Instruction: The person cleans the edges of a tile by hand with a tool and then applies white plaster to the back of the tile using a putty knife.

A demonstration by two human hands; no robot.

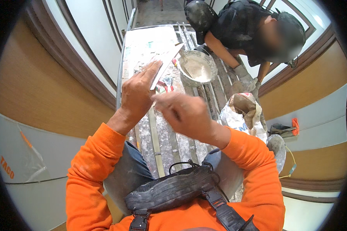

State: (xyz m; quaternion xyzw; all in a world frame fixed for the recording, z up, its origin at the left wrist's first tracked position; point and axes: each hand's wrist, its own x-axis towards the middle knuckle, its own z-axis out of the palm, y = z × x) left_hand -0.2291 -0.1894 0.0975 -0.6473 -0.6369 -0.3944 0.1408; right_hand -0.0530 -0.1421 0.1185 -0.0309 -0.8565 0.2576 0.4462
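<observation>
My left hand (138, 88) is closed on a thin, flat white strip (167, 63) with straight edges, which slants up to the right from beside the thumb. Close to its wrist, my right hand (187, 115) has curled fingers, and motion blurs it a little. What those fingers hold, if anything, I cannot make out. Ahead of both hands stands a bucket (197, 67) with pale plaster-like material in it. Small tools with red parts (166, 85) lie on the boards just past my hands, partly hidden.
A dusty slatted platform (154, 134) stretches below me. At the right are an opened paper sack (245, 115) and a pale bucket (277, 150). A co-worker in dark clothes (243, 30) bends over the platform's far right. A white sheet (150, 36) lies at the far left.
</observation>
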